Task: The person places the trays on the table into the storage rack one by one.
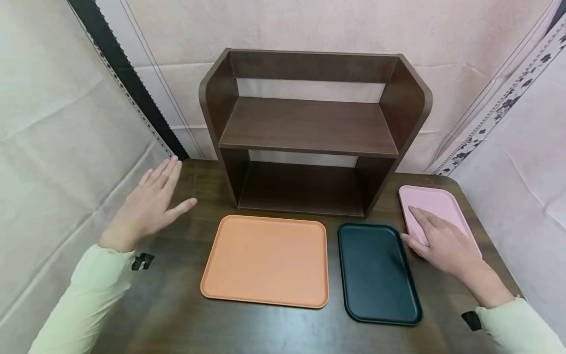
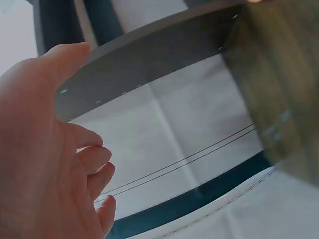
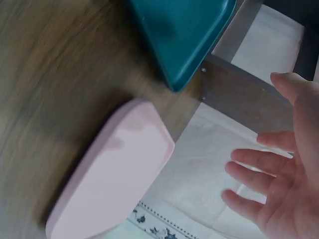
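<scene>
My left hand (image 1: 148, 204) is held out beside the left end of the brown two-tier shelf (image 1: 309, 125), fingers straight and thumb spread, holding nothing. Over the pink tray (image 1: 435, 199) at the right is my right hand (image 1: 444, 241), its fingers extended. In the right wrist view a gap shows between that hand and the pink tray (image 3: 114, 169). A dark green tray (image 1: 376, 270) lies to the left of the pink one. Further left, in front of the shelf, lies a larger orange tray (image 1: 269, 260).
All three trays lie flat on a dark wooden table (image 1: 172, 305). The shelf stands at the table's back, its two boards bare. Pale cloth (image 1: 53, 108) hangs at the left, back and right, with a patterned border (image 1: 499, 113) at the right.
</scene>
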A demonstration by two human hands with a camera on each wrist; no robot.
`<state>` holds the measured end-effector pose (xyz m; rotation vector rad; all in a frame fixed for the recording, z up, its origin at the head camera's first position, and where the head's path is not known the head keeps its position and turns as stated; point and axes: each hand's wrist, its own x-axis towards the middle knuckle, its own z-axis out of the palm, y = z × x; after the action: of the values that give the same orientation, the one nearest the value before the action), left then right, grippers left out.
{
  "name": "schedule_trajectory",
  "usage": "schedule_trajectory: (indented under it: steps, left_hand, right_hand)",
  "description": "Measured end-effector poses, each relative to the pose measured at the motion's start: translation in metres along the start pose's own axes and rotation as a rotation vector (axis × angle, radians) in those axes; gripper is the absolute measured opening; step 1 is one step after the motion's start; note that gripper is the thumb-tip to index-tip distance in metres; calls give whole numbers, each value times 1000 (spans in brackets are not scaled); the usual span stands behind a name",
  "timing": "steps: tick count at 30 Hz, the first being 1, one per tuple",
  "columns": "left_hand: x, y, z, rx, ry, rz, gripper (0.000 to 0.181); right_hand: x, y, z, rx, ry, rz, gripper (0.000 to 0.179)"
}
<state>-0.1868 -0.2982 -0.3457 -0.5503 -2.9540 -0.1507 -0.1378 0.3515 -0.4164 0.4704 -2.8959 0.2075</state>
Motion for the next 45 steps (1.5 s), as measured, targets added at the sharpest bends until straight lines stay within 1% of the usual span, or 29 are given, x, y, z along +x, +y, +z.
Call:
schedule_trajectory:
  steps: [3,7,11,16,18,24,27,29,31,33,37,39,41,45]
  left_hand:
    - [3,1,-20,15,10,15,99]
    - [8,3,-44,27,28,28,99]
    - [11,5,-66,36,50,36,97]
    - [20,10,-87,54,81,59,96]
    - [25,11,-94,63,92,69,96]
    - [37,18,-115,100,135,106,90]
    - [42,25,-122,111,156,121,88]
    - [46,30,-126,109,168,130,88]
    - [51,34,-129,111,181,140,87]
    - [56,38,-131,110,191,156,86]
    - [66,45,-134,120,199,181,83]
    - [71,47,-134,126,210,196,82]
    - [76,49,-134,130,214,205,82]
    - [85,54,-134,130,208,208,82]
  right_hand:
    - [-6,4,-9,23,-17,5,73]
    - [-10,8,-18,47,-101,17,69]
    - [-13,9,-21,90,-178,8,64]
    - [-19,10,-21,148,-259,35,53]
    - [-22,9,-20,166,-304,60,50]
    - [-30,11,-15,244,-441,96,41]
    - [-34,14,-11,280,-494,108,36]
    - [-39,16,-6,312,-530,111,28]
    - [-45,18,-2,367,-576,107,21]
    - [-51,21,3,454,-634,105,17]
    - [-66,24,13,638,-721,106,25]
    - [-71,24,17,715,-741,120,28]
    - [-74,24,21,770,-743,116,29]
    - [-76,21,26,833,-735,117,28]
